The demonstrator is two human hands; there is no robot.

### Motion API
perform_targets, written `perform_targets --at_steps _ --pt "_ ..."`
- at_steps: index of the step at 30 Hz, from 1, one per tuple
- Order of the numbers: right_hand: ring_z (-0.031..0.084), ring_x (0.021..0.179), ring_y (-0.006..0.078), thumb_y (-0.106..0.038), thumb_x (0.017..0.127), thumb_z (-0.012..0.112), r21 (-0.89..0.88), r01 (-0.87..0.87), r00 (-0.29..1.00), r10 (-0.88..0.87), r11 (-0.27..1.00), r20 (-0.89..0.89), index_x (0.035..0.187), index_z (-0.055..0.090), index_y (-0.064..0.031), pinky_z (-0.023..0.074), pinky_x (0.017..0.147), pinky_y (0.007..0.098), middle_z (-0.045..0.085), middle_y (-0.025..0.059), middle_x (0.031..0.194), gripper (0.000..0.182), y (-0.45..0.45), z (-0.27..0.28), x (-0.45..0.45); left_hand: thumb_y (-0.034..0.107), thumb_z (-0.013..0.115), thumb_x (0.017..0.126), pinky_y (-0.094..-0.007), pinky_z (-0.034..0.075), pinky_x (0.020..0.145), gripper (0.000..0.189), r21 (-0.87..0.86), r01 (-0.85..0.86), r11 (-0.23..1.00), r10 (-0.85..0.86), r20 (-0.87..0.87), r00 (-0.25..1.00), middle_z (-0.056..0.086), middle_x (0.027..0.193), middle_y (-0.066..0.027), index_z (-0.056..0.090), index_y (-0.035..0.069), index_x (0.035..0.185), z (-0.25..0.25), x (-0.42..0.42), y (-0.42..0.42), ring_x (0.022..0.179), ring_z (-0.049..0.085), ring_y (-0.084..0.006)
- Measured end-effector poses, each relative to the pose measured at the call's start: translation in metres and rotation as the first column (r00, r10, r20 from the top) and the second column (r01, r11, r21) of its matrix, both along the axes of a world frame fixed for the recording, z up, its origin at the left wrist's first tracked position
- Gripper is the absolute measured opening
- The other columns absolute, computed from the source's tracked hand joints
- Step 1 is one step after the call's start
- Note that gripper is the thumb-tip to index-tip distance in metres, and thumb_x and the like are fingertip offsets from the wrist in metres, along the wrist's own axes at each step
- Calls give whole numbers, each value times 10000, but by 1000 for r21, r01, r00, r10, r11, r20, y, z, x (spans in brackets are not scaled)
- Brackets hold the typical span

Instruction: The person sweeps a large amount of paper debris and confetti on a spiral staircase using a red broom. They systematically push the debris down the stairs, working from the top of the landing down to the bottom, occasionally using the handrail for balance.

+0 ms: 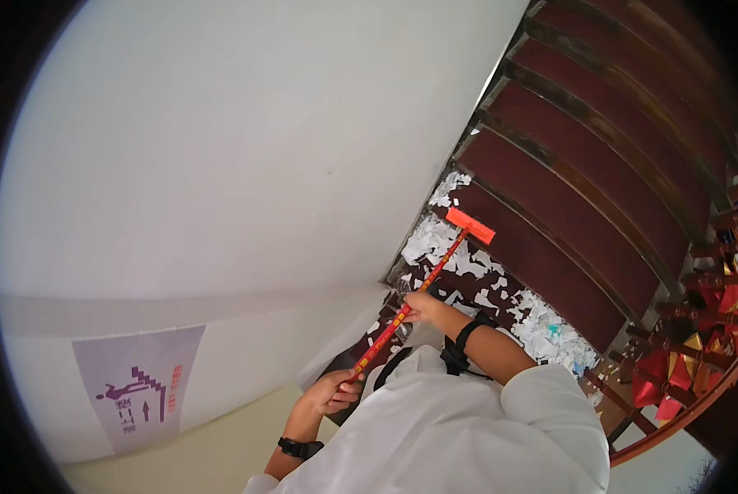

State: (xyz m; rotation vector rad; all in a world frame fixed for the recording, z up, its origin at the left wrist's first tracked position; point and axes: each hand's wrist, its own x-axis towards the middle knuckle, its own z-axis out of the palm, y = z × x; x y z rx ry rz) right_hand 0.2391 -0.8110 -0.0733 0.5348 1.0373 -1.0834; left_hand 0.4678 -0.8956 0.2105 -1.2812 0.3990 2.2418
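Observation:
A long-handled brush with a red pole (pixel 378 346) and an orange rectangular head (pixel 470 226) slants up across the view. My left hand (pixel 330 393) is wrapped around the pole's lower end, close to my body. Farther up the same pole, my right hand (pixel 420 308) grips it near the middle. Torn white paper scraps (pixel 433 241) lie in a heap by the wall, around and below the brush head. Another pile of white scraps (pixel 551 333) spreads to the right, with a bit of turquoise among it. The head's bristles are mostly hidden.
Dark red stair treads (pixel 551 139) with worn edges run to the upper right. A white wall (pixel 251 154) borders them on the left and bears a purple stair sign (pixel 140 389). At right stands a curved wooden handrail (pixel 708 407) with red and gold decorations (pixel 677 373).

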Motion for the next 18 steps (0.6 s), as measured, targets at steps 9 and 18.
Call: perform_targets --at_steps 9,18 --pt "545 608 230 -179 978 460 -32 597 791 -595 802 -140 983 469 -31 564 598 427 502 85 718 149 -37 -26 -94 276 444 1011 -190 207 310 209 -50 24 998 -33 -167 985 361 597 71 533 95 955 -77 -110 -28 412 288 -32" --pt "591 679 280 -138 906 453 157 68 951 -16 985 -310 940 510 -23 544 582 489 547 136 722 132 -149 -48 -50 220 455 996 -172 224 299 164 86 -214 973 212 30 977 371 594 68 527 79 956 -85 -67 -129 413 279 -20"
